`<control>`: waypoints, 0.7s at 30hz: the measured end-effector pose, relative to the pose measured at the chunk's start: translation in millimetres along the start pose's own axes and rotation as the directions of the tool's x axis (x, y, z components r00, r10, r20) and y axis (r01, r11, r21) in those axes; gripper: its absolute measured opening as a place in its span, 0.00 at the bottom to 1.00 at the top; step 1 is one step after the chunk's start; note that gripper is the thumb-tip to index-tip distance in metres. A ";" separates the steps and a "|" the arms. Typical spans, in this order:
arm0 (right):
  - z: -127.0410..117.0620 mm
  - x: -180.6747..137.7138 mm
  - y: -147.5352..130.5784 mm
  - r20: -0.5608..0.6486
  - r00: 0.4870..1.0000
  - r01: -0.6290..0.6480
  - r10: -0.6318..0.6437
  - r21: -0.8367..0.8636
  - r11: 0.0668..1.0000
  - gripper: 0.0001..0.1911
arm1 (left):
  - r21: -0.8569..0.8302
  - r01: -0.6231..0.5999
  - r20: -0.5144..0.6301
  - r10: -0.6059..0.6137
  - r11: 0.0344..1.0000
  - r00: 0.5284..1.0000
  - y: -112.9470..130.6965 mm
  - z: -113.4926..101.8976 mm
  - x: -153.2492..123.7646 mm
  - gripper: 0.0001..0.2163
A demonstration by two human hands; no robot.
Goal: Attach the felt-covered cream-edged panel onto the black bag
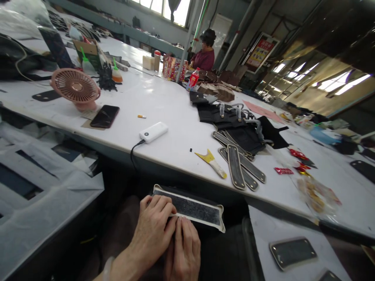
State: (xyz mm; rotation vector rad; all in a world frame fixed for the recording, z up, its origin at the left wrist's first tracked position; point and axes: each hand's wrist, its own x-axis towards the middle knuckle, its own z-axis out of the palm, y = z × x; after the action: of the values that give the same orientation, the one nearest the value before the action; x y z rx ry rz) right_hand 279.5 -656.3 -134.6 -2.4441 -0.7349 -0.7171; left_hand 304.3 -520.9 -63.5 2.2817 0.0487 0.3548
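Below the table's front edge I hold a long black strip piece with a pale border (193,208). My left hand (154,230) lies over its near left part, fingers curled and pressing on the border. My right hand (184,249) sits just beside it, fingertips pressed together on the strip's near edge. Both hands touch each other at the strip.
On the white table (172,117) lie several finished strips (237,166), a yellow scraper (211,162), a white power bank (153,132) with cable, a phone (104,116), a pink fan (75,88) and black fabric pieces (234,125). A person sits at the far end (205,54).
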 end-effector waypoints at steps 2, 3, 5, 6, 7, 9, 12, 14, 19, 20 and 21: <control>2.5 0.9 -2.7 0.007 1.000 0.010 -0.010 -0.002 1.000 0.28 | -0.015 -0.008 -0.036 0.008 1.000 0.999 -7.6 -4.1 -4.2 0.05; 3.7 1.3 -4.1 0.010 1.000 0.012 -0.012 -0.004 1.000 0.28 | -0.025 -0.022 -0.058 0.021 0.999 0.998 -12.8 -6.0 -7.1 0.06; 5.9 2.1 -7.1 0.017 1.000 0.013 -0.013 -0.011 1.000 0.29 | -0.100 -0.009 -0.129 -0.004 0.995 0.992 -26.0 -8.1 -13.5 0.07; 6.9 2.6 -8.6 0.022 1.000 0.013 -0.013 -0.015 1.000 0.29 | -0.192 0.049 -0.178 -0.084 0.980 0.980 -33.9 -7.7 -16.5 0.09; 7.7 3.1 -9.9 0.028 0.999 0.015 -0.015 -0.017 1.000 0.29 | -0.349 0.167 -0.211 -0.251 0.922 0.945 -42.3 -5.8 -19.3 0.10; 8.8 4.3 -12.2 0.039 0.999 0.023 -0.023 -0.010 1.000 0.29 | -0.704 0.443 -0.091 -0.689 0.556 0.719 -60.1 2.5 -23.7 0.11; 9.0 6.6 -13.9 0.045 0.998 0.047 -0.047 0.011 0.999 0.28 | -0.803 0.579 0.367 -0.882 -0.140 0.297 -83.6 24.8 -27.8 0.16; 8.4 8.6 -14.5 0.054 0.996 0.063 -0.064 0.020 0.998 0.28 | -0.726 0.595 0.545 -0.817 -0.345 0.190 -92.4 42.6 -28.7 0.21; 8.4 14.9 -16.3 0.089 0.991 0.098 -0.102 0.046 0.994 0.28 | -0.687 0.465 0.692 -0.697 -0.558 0.186 -89.0 77.7 -18.8 0.20; 8.9 15.9 -16.7 0.093 0.990 0.104 -0.108 0.050 0.993 0.28 | -0.690 0.436 0.697 -0.692 -0.577 0.189 -86.6 81.8 -15.4 0.20; 9.6 16.6 -17.0 0.096 0.988 0.113 -0.118 0.052 0.992 0.28 | -0.694 0.409 0.699 -0.689 -0.592 0.190 -84.3 84.8 -12.0 0.20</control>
State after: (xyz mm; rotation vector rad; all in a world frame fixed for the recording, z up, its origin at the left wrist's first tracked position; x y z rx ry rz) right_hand 284.3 -632.4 -126.8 -2.4249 -0.9278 -0.6178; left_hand 322.3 -527.4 -182.2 0.2365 1.1217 -0.1693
